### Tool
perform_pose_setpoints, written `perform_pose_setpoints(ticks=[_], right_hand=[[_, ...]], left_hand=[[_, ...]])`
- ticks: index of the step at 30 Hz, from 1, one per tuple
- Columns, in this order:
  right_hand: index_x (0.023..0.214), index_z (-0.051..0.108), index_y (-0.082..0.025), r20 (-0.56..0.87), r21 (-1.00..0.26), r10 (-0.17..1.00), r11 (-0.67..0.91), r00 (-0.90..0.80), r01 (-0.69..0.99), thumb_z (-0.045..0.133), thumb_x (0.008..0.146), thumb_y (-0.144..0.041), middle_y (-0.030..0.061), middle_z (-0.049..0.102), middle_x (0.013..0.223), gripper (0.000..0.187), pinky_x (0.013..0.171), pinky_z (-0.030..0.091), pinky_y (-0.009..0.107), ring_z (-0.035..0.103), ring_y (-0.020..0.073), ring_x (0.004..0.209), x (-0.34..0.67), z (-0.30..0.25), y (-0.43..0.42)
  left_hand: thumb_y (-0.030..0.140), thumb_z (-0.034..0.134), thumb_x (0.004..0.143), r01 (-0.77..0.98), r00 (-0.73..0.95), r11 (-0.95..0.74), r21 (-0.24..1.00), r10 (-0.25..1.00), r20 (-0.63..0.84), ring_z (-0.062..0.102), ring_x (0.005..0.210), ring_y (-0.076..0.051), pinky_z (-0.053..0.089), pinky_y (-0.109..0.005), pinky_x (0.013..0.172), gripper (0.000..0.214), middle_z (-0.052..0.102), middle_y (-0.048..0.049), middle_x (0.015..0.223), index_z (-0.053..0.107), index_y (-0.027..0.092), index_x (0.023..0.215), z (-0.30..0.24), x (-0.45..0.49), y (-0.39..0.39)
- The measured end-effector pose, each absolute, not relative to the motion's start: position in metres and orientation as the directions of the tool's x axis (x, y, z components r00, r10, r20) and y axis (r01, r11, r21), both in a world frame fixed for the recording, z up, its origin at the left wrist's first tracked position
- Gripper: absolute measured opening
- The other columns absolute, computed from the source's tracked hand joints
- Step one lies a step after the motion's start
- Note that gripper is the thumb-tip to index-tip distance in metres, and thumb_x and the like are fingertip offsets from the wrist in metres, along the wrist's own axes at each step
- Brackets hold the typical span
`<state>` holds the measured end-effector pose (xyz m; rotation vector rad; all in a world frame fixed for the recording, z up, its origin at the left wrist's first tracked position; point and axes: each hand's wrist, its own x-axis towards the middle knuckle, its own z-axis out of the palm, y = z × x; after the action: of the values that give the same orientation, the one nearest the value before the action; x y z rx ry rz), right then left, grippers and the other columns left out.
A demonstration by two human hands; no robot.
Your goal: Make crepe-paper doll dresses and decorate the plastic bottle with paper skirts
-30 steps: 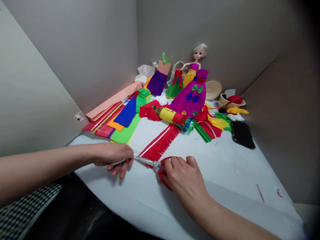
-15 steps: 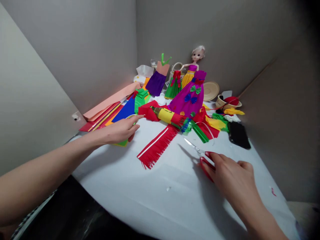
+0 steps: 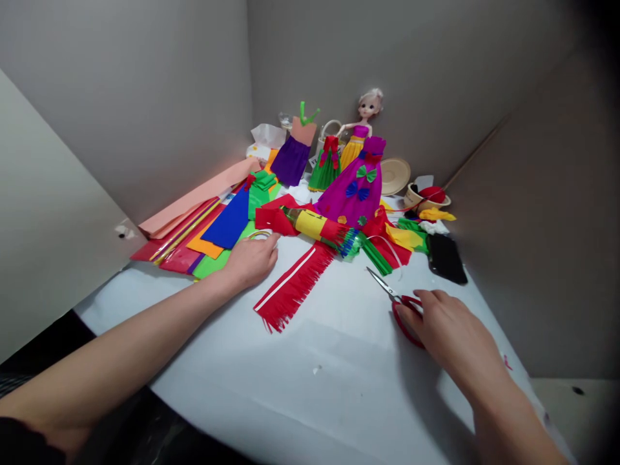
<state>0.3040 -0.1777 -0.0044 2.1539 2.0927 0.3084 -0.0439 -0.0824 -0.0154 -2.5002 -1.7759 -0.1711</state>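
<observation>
My left hand (image 3: 252, 259) rests low over the white table with its fingers curled on a roll of tape (image 3: 260, 234), whose far rim shows beyond the knuckles. My right hand (image 3: 453, 326) grips red-handled scissors (image 3: 397, 298) by the loops, blades pointing away to the upper left. Between the hands lies a fringed red paper strip (image 3: 290, 290) with a white line along one edge. Just beyond it, a glass bottle (image 3: 310, 224) wrapped in yellow and red paper lies on its side, with blue and green fringe round one end.
Coloured paper sheets (image 3: 225, 223) are stacked at the left. A doll (image 3: 361, 132) and several paper dresses, including a purple one (image 3: 351, 194), stand at the back. A black phone (image 3: 446, 258) and a bowl (image 3: 414, 196) sit at the right, near grey walls.
My left hand has come down from a pointing pose and curled onto the tape roll. The scissors have shifted slightly right in my right hand, and the whole view has shifted.
</observation>
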Motion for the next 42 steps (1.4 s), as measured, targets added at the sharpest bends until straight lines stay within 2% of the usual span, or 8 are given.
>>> perform_pose_setpoints(ticks=[3, 5, 8, 12, 17, 21, 27, 42], right_hand=[[0.107, 0.066, -0.013, 0.169, 0.234, 0.981, 0.053, -0.095, 0.971, 0.046, 0.095, -0.037, 0.017, 0.067, 0.1, 0.033, 0.072, 0.043, 0.038, 0.062, 0.0298, 0.09, 0.289, 0.008, -0.171], [0.111, 0.066, -0.013, 0.208, 0.19, 0.956, 0.166, -0.205, 0.968, 0.048, 0.095, -0.033, 0.0173, 0.067, 0.106, 0.031, 0.076, 0.043, 0.038, 0.062, 0.0289, 0.094, 0.273, 0.016, -0.163], [0.115, 0.066, -0.016, 0.205, 0.078, 0.896, 0.386, -0.393, 0.919, 0.048, 0.095, -0.025, 0.0133, 0.066, 0.115, 0.028, 0.084, 0.043, 0.037, 0.06, 0.0259, 0.102, 0.246, 0.021, -0.145], [0.118, 0.066, -0.017, 0.167, -0.041, 0.836, 0.536, -0.523, 0.844, 0.044, 0.096, -0.015, 0.0109, 0.066, 0.115, 0.032, 0.087, 0.04, 0.032, 0.059, 0.0211, 0.103, 0.214, 0.008, -0.113], [0.124, 0.062, -0.018, 0.11, 0.017, 0.859, 0.501, -0.499, 0.865, 0.045, 0.094, -0.012, 0.0093, 0.063, 0.105, 0.035, 0.081, 0.035, 0.031, 0.056, 0.0205, 0.095, 0.192, -0.013, -0.088], [0.124, 0.06, -0.02, 0.101, 0.074, 0.878, 0.463, -0.468, 0.883, 0.042, 0.096, -0.015, 0.0103, 0.06, 0.106, 0.033, 0.076, 0.031, 0.032, 0.054, 0.0203, 0.091, 0.185, -0.018, -0.085], [0.115, 0.062, -0.021, 0.113, 0.097, 0.882, 0.448, -0.457, 0.889, 0.043, 0.096, -0.016, 0.0088, 0.059, 0.104, 0.027, 0.072, 0.027, 0.033, 0.053, 0.0202, 0.088, 0.185, -0.023, -0.084], [0.124, 0.061, -0.025, 0.127, -0.038, 0.899, 0.427, -0.42, 0.903, 0.041, 0.096, -0.013, 0.0074, 0.059, 0.105, 0.036, 0.074, 0.027, 0.033, 0.054, 0.0209, 0.096, 0.186, -0.029, -0.083]], left_hand=[[0.032, 0.034, 0.098, 0.947, 0.316, -0.322, 0.003, 0.93, 0.189, 0.065, 0.097, -0.03, 0.045, -0.04, 0.082, 0.045, 0.07, -0.0178, 0.104, 0.052, 0.009, 0.131, -0.018, -0.044, -0.086], [0.034, 0.04, 0.096, 0.941, 0.321, -0.338, 0.019, 0.909, 0.265, 0.06, 0.103, -0.031, 0.044, -0.042, 0.085, 0.042, 0.065, -0.0176, 0.109, 0.056, 0.01, 0.128, -0.02, -0.042, -0.087], [0.032, 0.042, 0.097, 0.88, 0.418, -0.468, 0.085, 0.846, 0.332, 0.054, 0.107, -0.028, 0.042, -0.042, 0.09, 0.036, 0.061, -0.014, 0.113, 0.063, 0.016, 0.122, -0.022, -0.034, -0.088], [0.032, 0.039, 0.099, 0.764, 0.587, -0.635, 0.117, 0.758, 0.285, 0.048, 0.106, -0.026, 0.041, -0.041, 0.089, 0.036, 0.059, -0.0111, 0.114, 0.069, 0.021, 0.116, -0.024, -0.015, -0.081], [0.03, 0.04, 0.099, 0.763, 0.598, -0.637, 0.108, 0.759, 0.258, 0.046, 0.104, -0.026, 0.041, -0.041, 0.086, 0.035, 0.059, -0.011, 0.112, 0.069, 0.022, 0.118, -0.032, -0.006, -0.07], [0.029, 0.041, 0.099, 0.753, 0.609, -0.648, 0.117, 0.753, 0.249, 0.046, 0.104, -0.026, 0.04, -0.041, 0.086, 0.035, 0.06, -0.0107, 0.11, 0.068, 0.022, 0.12, -0.037, -0.008, -0.069], [0.029, 0.04, 0.099, 0.756, 0.612, -0.643, 0.125, 0.761, 0.215, 0.047, 0.104, -0.027, 0.041, -0.042, 0.085, 0.036, 0.061, -0.011, 0.11, 0.067, 0.021, 0.121, -0.034, -0.008, -0.07], [0.028, 0.04, 0.099, 0.748, 0.613, -0.647, 0.15, 0.76, 0.216, 0.046, 0.107, -0.027, 0.041, -0.043, 0.088, 0.035, 0.061, -0.0108, 0.111, 0.067, 0.02, 0.121, -0.038, -0.008, -0.068]])
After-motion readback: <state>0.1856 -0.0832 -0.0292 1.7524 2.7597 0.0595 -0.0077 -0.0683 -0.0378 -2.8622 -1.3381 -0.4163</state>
